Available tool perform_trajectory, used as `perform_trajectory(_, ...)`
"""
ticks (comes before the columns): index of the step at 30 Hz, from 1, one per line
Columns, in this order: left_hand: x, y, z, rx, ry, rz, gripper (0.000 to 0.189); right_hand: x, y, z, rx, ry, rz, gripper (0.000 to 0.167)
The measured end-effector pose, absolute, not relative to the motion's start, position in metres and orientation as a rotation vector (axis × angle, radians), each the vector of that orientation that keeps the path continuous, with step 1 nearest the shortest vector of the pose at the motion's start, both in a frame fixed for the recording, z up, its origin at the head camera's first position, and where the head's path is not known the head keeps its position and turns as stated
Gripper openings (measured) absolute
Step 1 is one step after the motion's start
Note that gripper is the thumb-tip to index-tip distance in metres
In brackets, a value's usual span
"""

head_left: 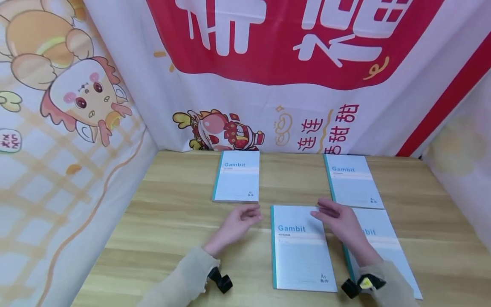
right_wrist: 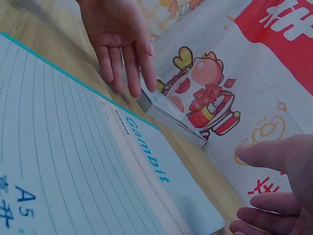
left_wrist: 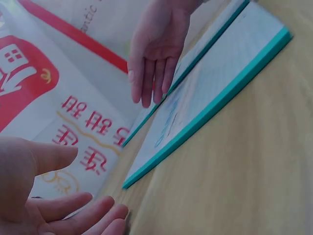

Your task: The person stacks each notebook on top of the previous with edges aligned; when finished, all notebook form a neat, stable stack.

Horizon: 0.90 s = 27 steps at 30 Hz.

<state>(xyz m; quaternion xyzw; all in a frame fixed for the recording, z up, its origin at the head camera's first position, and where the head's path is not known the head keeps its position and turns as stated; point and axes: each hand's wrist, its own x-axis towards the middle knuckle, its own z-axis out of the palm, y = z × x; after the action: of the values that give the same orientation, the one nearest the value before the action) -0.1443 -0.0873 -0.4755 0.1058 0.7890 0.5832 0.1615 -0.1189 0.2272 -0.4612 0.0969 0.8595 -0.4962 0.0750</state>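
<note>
The left hand (head_left: 239, 221) held nothing: its thumb stood well apart from its fingers, which lay loosely straight, side by side, with a clear gap between thumb and fingertips. It hung just in front of the near edge of the far left notebook (head_left: 238, 179); how high it was above the table (head_left: 145, 251) was hard to judge from the head view.

The right hand (head_left: 343, 221) was also free of any load, thumb spread away from fingers that were nearly straight and close together. In the head view its thumb overlapped the upper right corner of the front notebook (head_left: 301, 258), though I cannot tell whether it touched the cover. The palms roughly faced each other.

The front notebook lay flat between the two forearms, teal spine to the left, "Gambit" on its cover. Right of it lay the near right notebook (head_left: 393, 256), partly hidden by the right hand and sleeve (head_left: 395, 283). The far right notebook (head_left: 354, 181) lay just beyond that one, near the hanging cloth (head_left: 276, 70).
</note>
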Motion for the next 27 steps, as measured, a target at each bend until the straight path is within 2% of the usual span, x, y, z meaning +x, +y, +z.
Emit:
perform_trajectory(12,-0.092,-0.077,-0.492,0.188,1.897,1.849,0.051,-0.066,0.242,-0.478,0.418,2.447,-1.388,0.088)
perform_trajectory(16,-0.088,-0.074,-0.490,0.126,1.822,1.929,0.057,-0.056,0.244,-0.476,0.440,2.432,-1.362,0.088)
perform_trajectory(21,-0.092,-0.069,-0.486,0.108,1.771,1.968,0.060,-0.045,0.240,-0.472,0.422,2.414,-1.407,0.078)
perform_trajectory(27,-0.099,-0.067,-0.480,0.089,1.760,2.002,0.061,-0.047,0.232,-0.470,0.449,2.418,-1.440,0.076)
